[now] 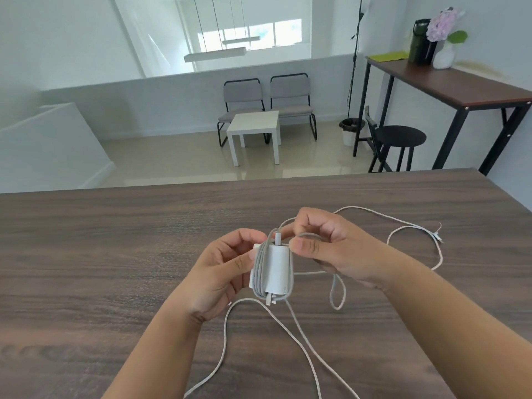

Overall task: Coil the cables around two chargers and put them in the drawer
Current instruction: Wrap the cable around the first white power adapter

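My left hand (221,272) pinches the small white plastic charger block (276,269) above the dark wood-grain table (115,254); my right hand (325,243), at two o'clock, nips its thin white cable (336,292). The block seems light, rigid and slick, so I hold its flat sides; the cord looks limp and springy.

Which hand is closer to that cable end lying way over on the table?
Right. The right hand is beside the loose cable end, with bare table between them. The left hand is farther, on the other side of the charger.
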Motion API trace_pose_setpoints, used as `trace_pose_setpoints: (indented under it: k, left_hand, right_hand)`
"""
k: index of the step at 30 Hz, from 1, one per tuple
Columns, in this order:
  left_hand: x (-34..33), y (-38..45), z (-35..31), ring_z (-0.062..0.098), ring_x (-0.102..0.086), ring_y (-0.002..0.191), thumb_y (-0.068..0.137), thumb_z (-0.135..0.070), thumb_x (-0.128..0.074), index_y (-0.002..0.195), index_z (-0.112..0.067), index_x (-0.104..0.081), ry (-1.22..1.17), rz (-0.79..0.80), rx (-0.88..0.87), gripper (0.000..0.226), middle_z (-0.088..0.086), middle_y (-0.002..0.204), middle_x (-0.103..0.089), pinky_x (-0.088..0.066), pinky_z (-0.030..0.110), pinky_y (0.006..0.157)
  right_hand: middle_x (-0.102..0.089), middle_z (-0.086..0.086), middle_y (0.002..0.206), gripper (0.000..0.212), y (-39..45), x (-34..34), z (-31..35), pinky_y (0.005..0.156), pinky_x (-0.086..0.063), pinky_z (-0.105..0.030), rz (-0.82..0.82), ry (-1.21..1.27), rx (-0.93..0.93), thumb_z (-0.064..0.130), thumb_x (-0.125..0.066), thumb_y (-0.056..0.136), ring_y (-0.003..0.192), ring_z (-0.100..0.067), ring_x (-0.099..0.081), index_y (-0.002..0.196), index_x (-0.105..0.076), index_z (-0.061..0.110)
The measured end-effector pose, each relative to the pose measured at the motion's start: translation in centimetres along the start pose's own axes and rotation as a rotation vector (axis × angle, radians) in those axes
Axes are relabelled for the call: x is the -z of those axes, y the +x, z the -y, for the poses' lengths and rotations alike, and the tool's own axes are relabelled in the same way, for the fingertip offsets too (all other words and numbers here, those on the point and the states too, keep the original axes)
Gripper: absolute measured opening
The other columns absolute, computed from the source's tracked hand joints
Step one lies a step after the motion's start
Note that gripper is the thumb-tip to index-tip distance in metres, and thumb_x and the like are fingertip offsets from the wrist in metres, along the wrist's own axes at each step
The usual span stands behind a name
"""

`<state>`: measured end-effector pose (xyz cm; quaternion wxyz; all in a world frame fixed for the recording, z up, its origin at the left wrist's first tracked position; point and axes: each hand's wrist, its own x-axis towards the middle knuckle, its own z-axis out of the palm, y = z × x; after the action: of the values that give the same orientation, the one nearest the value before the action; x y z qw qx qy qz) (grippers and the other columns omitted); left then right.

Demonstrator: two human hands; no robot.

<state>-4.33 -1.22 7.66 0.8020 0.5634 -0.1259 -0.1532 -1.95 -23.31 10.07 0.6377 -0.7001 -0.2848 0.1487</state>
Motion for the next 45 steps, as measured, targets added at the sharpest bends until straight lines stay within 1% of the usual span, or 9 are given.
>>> trace_pose_setpoints:
  k: [3,8,15,20,26,33,37,41,45]
  left_hand:
    - [0.4,-0.1,-0.4,0.016,-0.067,0.071,0.067,-0.03,-0.088,0.098,-0.01,-0.071,0.14,0.008,0.001,0.04,0.009,0.088,-0.071,-0.056,0.028,0.062]
    - [-0.2,-0.4,-0.9,0.018,-0.062,0.078,0.072,-0.018,-0.082,0.089,-0.025,-0.077,0.753,0.03,-0.077,0.019,0.005,0.088,-0.067,-0.05,0.028,0.068]
    - [-1.8,0.3,1.0,0.011,-0.06,0.067,0.06,-0.015,-0.086,0.083,-0.026,-0.072,1.091,-0.225,-0.392,0.029,-0.008,0.075,-0.061,-0.048,0.018,0.057]
    - [-2.7,0.9,2.1,0.003,-0.058,0.071,0.065,-0.023,-0.076,0.089,-0.025,-0.059,1.341,-0.395,-0.572,0.029,-0.013,0.082,-0.061,-0.049,0.026,0.059]
    - [-3.3,1.1,2.3,0.004,-0.059,0.076,0.072,-0.028,-0.076,0.097,-0.027,-0.054,1.273,-0.448,-0.72,0.033,-0.01,0.085,-0.064,-0.051,0.026,0.065]
    - [-1.4,0.4,0.8,0.001,-0.062,0.102,0.056,-0.041,-0.091,0.119,-0.046,-0.058,0.883,-0.259,-0.174,0.072,-0.02,0.112,-0.066,-0.051,0.02,0.085]
    - [-1.8,0.2,0.8,0.005,-0.066,0.095,0.064,-0.028,-0.091,0.117,-0.043,-0.064,0.897,-0.22,-0.188,0.061,-0.017,0.105,-0.07,-0.054,0.02,0.08]
    - [-2.3,0.2,1.0,0.006,-0.064,0.089,0.063,-0.03,-0.089,0.114,-0.039,-0.066,0.993,-0.261,-0.221,0.057,-0.013,0.101,-0.069,-0.054,0.021,0.076]
    - [-2.2,0.4,1.3,0.003,-0.062,0.086,0.056,-0.044,-0.085,0.105,-0.038,-0.067,1.146,-0.362,-0.267,0.052,-0.017,0.094,-0.067,-0.053,0.025,0.072]
  right_hand:
    - [-0.043,0.003,0.057,0.02,-0.1,0.7,0.3,0.046,-0.029,-0.01,0.001,-0.177,-0.064,0.012,-0.063,0.091,0.048,-0.001,-0.032,0.077,-0.05,0.004]
    - [-0.043,0.016,0.04,0.02,0.3,1.5,0.8,0.045,-0.029,-0.014,0.049,-0.59,-0.34,0.03,-0.065,0.089,0.039,-0.002,-0.035,0.079,-0.061,0.014]
    - [-0.065,0.0,0.066,0.046,0.3,-0.9,0.1,0.06,-0.038,-0.024,-0.174,-0.468,-0.424,0.059,-0.064,0.078,0.058,-0.006,-0.05,0.079,-0.066,0.013]
    - [-0.061,0.009,0.074,0.044,0.4,-2.8,-2.0,0.064,-0.042,-0.028,-0.394,-0.277,-0.334,0.051,-0.08,0.062,0.067,-0.008,-0.052,0.082,-0.054,0.022]
    - [-0.071,0.0,0.088,0.05,0.4,-2.4,-2.2,0.084,-0.052,-0.048,-0.418,-0.165,-0.233,0.055,-0.08,0.05,0.084,-0.022,-0.066,0.084,-0.054,0.029]
    - [-0.07,0.001,0.093,0.044,-0.3,-1.4,-1.7,0.088,-0.049,-0.053,-0.247,-0.25,-0.107,0.046,-0.079,0.064,0.092,-0.026,-0.063,0.093,-0.051,0.028]
    - [-0.068,-0.002,0.093,0.04,-0.5,-1.6,-0.9,0.076,-0.051,-0.054,-0.174,-0.359,-0.085,0.044,-0.077,0.067,0.084,-0.035,-0.059,0.092,-0.048,0.034]
    - [-0.063,0.008,0.091,0.038,-0.8,-1.6,-0.2,0.066,-0.042,-0.027,-0.138,-0.577,-0.073,0.036,-0.077,0.072,0.071,-0.004,-0.052,0.094,-0.046,0.033]
    - [-0.056,0.016,0.097,0.037,-1.2,-1.8,0.3,0.073,-0.037,-0.009,-0.266,-0.794,-0.027,0.041,-0.078,0.07,0.092,0.002,-0.051,0.102,-0.058,0.037]
